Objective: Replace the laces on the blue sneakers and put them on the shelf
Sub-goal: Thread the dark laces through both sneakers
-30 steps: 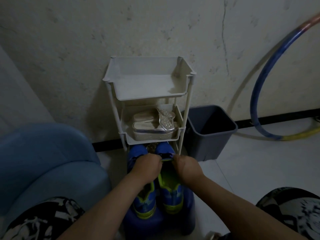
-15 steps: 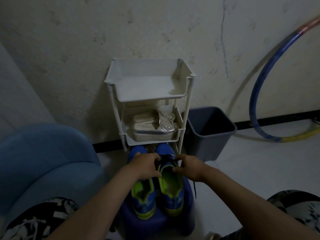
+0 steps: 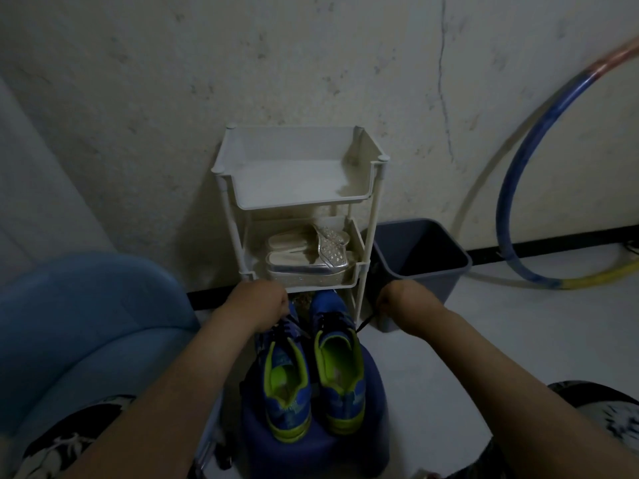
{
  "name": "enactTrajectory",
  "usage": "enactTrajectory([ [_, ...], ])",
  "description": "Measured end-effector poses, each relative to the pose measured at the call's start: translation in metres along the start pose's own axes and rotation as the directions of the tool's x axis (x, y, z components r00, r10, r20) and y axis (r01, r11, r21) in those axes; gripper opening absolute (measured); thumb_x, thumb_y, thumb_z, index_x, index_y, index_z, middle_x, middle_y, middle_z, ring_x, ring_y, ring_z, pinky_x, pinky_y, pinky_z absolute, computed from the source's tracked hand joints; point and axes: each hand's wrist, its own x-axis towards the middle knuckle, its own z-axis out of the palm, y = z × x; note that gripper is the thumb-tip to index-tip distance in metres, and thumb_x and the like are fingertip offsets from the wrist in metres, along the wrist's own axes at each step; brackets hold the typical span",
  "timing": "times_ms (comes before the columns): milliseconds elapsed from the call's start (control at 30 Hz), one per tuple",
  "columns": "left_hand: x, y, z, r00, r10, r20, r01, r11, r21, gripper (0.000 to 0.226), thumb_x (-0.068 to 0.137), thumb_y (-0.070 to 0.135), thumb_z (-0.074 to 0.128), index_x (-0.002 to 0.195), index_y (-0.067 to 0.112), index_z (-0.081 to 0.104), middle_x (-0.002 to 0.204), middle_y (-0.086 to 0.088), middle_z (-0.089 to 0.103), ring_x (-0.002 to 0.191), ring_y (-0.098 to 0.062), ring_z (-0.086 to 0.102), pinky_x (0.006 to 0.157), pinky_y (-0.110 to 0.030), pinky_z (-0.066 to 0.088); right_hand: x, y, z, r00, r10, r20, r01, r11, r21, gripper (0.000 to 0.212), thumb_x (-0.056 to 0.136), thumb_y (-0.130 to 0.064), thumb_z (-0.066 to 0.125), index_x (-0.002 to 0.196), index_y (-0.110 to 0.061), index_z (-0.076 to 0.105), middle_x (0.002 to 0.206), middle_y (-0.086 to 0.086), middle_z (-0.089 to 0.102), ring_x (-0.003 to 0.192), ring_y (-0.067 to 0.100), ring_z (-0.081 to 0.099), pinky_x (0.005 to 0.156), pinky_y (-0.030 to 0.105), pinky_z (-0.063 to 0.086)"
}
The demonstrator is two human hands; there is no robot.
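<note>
— Where are the shoes?
— The pair of blue sneakers with lime-green lining (image 3: 340,385) stands side by side on a dark blue round stool (image 3: 311,454). Their toes point at the white plastic tiered shelf (image 3: 294,203) just beyond.
— And the hands?
— The left hand (image 3: 257,305) is curled over the left shoe's lacing, and I cannot tell what it grips. The right hand (image 3: 401,299), further right, pinches a taut dark lace (image 3: 366,321) from the right shoe.

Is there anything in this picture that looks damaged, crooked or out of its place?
Only the wall: a thin dark crack runs down it, right of the white shoe rack. The blue sneakers stand straight, side by side, on the blue stool; the black lace drawn sideways by the right hand is just work in progress.
</note>
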Motion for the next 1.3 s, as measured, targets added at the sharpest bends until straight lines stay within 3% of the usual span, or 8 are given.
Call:
enactTrajectory([
  [267, 0.0, -0.01, 0.004, 0.974, -0.128, 0.184, 0.099, 0.982, 0.162, 0.032, 0.094, 0.042, 0.055, 0.113, 0.019, 0.066, 0.118, -0.001, 0.062, 0.104, -0.021, 0.059, 0.086, -0.033, 0.047, -0.005, 0.001, 0.001, 0.994, 0.078, -0.075, -0.089, 0.984, -0.155, 0.02, 0.092, -0.025, 0.058, 0.109, -0.023, 0.07, 0.112, 0.003, 0.057, 0.096, 0.022, 0.06, 0.076, 0.035, 0.054],
  [467, 0.004, 0.004, 0.0, 0.985, -0.171, 0.001, 0.171, 0.984, -0.044, 0.03, 0.091, 0.046, 0.059, 0.091, 0.018, 0.068, 0.1, -0.004, 0.068, 0.095, -0.022, 0.063, 0.077, -0.032, 0.049, 0.005, -0.009, 0.005, 0.992, 0.101, -0.073, -0.08, 0.967, 0.242, 0.024, 0.094, -0.031, 0.055, 0.093, -0.019, 0.075, 0.088, 0.001, 0.072, 0.075, 0.014, 0.065, 0.066, 0.027, 0.055],
  [600, 0.013, 0.022, 0.013, 0.979, -0.203, -0.013, 0.154, 0.781, -0.605, 0.011, 0.088, 0.024, 0.068, 0.085, 0.018, 0.076, 0.079, -0.005, 0.073, 0.076, -0.019, 0.068, 0.079, -0.038, 0.058, 0.003, -0.03, 0.004, 0.982, 0.104, -0.155, 0.016, 0.779, 0.627, 0.017, 0.094, -0.027, 0.063, 0.091, -0.019, 0.078, 0.081, -0.007, 0.072, 0.063, -0.001, 0.062, 0.054, 0.007, 0.042],
  [700, 0.021, 0.036, 0.017, 0.954, -0.3, 0.024, 0.171, 0.474, -0.864, 0.009, 0.084, 0.016, 0.073, 0.092, 0.014, 0.076, 0.075, -0.007, 0.073, 0.068, -0.018, 0.068, 0.075, -0.036, 0.059, 0.003, -0.043, 0.003, 0.98, 0.16, -0.122, 0.026, 0.503, 0.864, 0.005, 0.09, -0.011, 0.069, 0.092, -0.01, 0.073, 0.079, 0.005, 0.073, 0.058, 0.012, 0.064, 0.061, 0.026, 0.058],
  [867, 0.027, 0.041, 0.012, 0.949, -0.115, -0.294, -0.076, 0.82, -0.567, 0.017, 0.086, 0.02, 0.072, 0.103, 0.021, 0.075, 0.092, 0.004, 0.072, 0.083, -0.008, 0.064, 0.072, -0.022, 0.048, 0.007, -0.053, -0.002, 0.985, 0.151, 0.081, -0.1, 0.121, 0.988, 0.032, 0.082, 0.001, 0.074, 0.11, 0.001, 0.058, 0.096, 0.028, 0.067, 0.066, 0.031, 0.069, 0.059, 0.04, 0.058],
  [1033, 0.038, 0.04, -0.004, 0.97, 0.106, -0.22, -0.169, 0.942, -0.29, 0.036, 0.084, 0.015, 0.074, 0.118, 0.018, 0.068, 0.109, -0.003, 0.069, 0.098, -0.016, 0.064, 0.079, -0.024, 0.047, 0.004, -0.05, -0.002, 0.976, 0.072, 0.206, -0.217, 0.262, 0.94, 0.019, 0.094, -0.017, 0.065, 0.103, 0.0, 0.066, 0.087, 0.009, 0.076, 0.056, 0.02, 0.066, 0.045, 0.025, 0.037],
  [1167, 0.042, 0.037, -0.007, 0.961, 0.164, -0.224, -0.241, 0.895, -0.375, 0.037, 0.08, 0.009, 0.076, 0.115, 0.019, 0.068, 0.098, 0.002, 0.068, 0.08, -0.004, 0.06, 0.067, -0.011, 0.039, 0.004, -0.056, 0.0, 0.976, -0.002, 0.219, -0.209, 0.302, 0.93, 0.016, 0.094, -0.021, 0.065, 0.098, -0.007, 0.069, 0.091, 0.011, 0.073, 0.056, 0.018, 0.066, 0.042, 0.021, 0.036],
  [1300, 0.04, 0.041, -0.006, 0.954, 0.142, -0.265, -0.271, 0.788, -0.553, 0.035, 0.08, -0.003, 0.07, 0.11, 0.016, 0.069, 0.091, 0.004, 0.068, 0.067, 0.006, 0.056, 0.061, -0.003, 0.042, 0.001, -0.065, 0.007, 0.959, -0.146, 0.241, -0.18, 0.341, 0.923, 0.018, 0.095, -0.018, 0.064, 0.104, -0.002, 0.067, 0.061, 0.0, 0.068, 0.05, 0.011, 0.063, 0.042, 0.02, 0.036],
])
